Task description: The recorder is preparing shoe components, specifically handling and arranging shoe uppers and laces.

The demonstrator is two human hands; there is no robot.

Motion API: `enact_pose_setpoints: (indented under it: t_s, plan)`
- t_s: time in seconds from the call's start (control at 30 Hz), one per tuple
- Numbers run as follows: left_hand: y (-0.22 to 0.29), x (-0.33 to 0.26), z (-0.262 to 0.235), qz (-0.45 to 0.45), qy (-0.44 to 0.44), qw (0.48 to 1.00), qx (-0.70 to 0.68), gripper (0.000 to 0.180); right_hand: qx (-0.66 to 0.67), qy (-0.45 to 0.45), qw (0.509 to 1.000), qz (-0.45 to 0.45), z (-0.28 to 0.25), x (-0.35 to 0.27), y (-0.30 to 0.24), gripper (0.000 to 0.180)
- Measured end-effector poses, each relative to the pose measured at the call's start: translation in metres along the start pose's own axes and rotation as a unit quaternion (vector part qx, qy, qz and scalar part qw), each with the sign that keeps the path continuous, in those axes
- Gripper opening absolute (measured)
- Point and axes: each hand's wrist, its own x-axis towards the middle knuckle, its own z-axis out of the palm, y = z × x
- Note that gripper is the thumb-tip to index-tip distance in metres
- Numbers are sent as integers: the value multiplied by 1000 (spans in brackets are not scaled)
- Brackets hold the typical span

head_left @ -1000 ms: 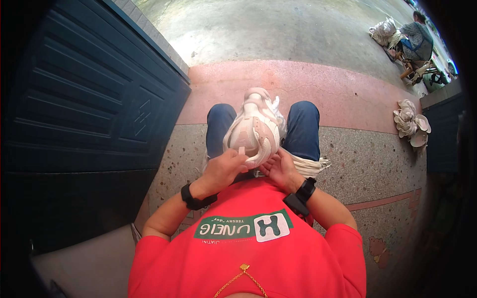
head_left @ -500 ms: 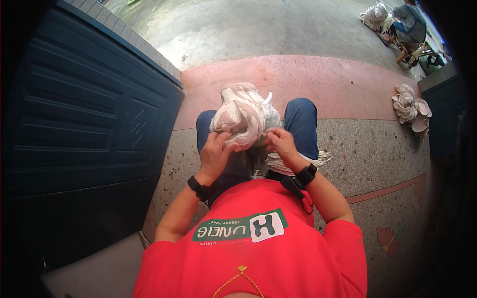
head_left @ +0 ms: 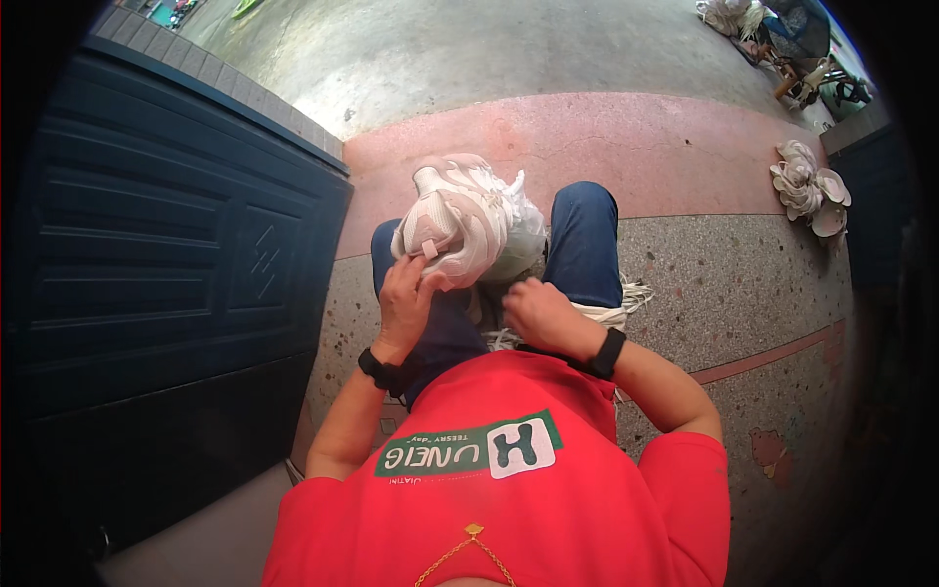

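Left hand [head_left: 402, 298] had the shoe [head_left: 458, 233] by its near end, so it sat just past those fingers. Right hand [head_left: 548, 315] was curled, off the shoe; can't tell if it held anything. Bag [head_left: 526, 247] was just beyond it, laces [head_left: 606, 316] to its right.

shoe [head_left: 481, 243]: pale pink, white | jeans [head_left: 584, 235]: blue | shirt [head_left: 577, 519]: red | floor [head_left: 714, 274]: speckled grey | door [head_left: 186, 235]: dark blue

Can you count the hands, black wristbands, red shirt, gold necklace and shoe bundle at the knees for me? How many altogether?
Hands: 2
Black wristbands: 2
Red shirt: 1
Gold necklace: 1
Pale shoe bundle at the knees: 1
Total: 7
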Motion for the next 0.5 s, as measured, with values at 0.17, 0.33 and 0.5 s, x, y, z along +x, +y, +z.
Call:
enact_pose_setpoints:
  t_s: [0.17, 0.33, 0.5]
  plan:
    - [4, 8, -7, -78, -80, 993, -33, 39, 609, 114, 652, 437, 73, 87, 88, 24]
    - [-12, 11, -11, -106, -118, 979, -129, 38, 666, 112, 567, 472, 91, 137, 110, 30]
    - [-57, 21, -38, -210, -161, 889, -373, 47, 675, 99, 569, 459, 72, 150, 110, 35]
